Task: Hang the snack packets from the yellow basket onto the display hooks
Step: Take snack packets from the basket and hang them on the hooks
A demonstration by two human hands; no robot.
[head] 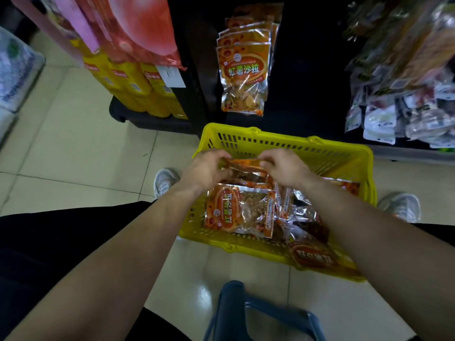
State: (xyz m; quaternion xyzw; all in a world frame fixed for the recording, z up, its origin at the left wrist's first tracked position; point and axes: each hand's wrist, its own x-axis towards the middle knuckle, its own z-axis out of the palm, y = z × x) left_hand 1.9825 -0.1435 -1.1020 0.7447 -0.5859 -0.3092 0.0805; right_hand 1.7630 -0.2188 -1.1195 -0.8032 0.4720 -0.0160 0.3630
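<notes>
A yellow basket (275,141) sits on the tiled floor in front of me, holding several orange and silver snack packets (240,210). Over the basket my left hand (205,168) and my right hand (285,166) both grip the top edge of one snack packet (247,168), held just above the pile. Several matching orange packets (243,70) hang in a stack on a hook of the dark display rack straight ahead, above the basket. The hook itself is hidden by the packets.
Yellow boxes (138,89) and pink-red bags hang at the left. Pale packets (406,107) crowd the shelf at the right. My two shoes (165,182) flank the basket. A blue stool frame (248,313) stands near me.
</notes>
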